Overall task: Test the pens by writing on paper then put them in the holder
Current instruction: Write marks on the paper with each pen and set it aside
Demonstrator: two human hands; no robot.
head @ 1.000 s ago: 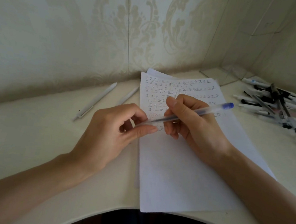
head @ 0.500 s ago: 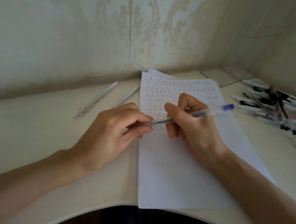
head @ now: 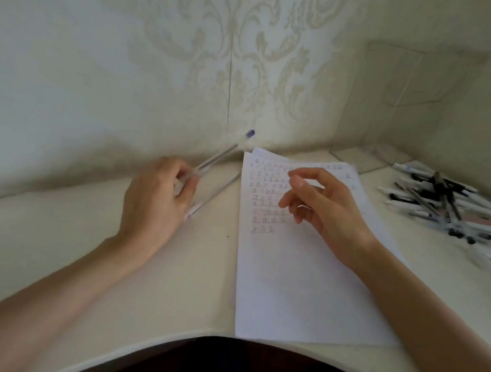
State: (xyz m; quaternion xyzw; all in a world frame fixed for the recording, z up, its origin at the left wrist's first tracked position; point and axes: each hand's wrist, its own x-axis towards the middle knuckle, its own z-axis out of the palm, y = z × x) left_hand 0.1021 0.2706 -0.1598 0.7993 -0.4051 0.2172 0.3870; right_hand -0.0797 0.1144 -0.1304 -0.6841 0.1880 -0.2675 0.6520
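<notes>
**A:** While the left hand [head: 158,198] is gripping that clear pen [head: 219,156], where is the pen pointing?

**B:** Its blue cap is aiming up and away toward the patterned wall [head: 129,67]. The fingers are curling round the lower barrel, which is blurring. It is hanging above the table [head: 50,241], left of the paper [head: 303,289].

**A:** And the right hand [head: 329,213]?

**B:** It is sitting over the written rows with its fingers loosely curled, holding nothing. I cannot tell whether it is touching the sheet. The two hands are staying well apart.

**A:** Are other pens showing?

**B:** A white pen [head: 216,194] is lying just beside the left fingers. A pile of pens [head: 442,203] is lying at the right, beyond the paper.
</notes>
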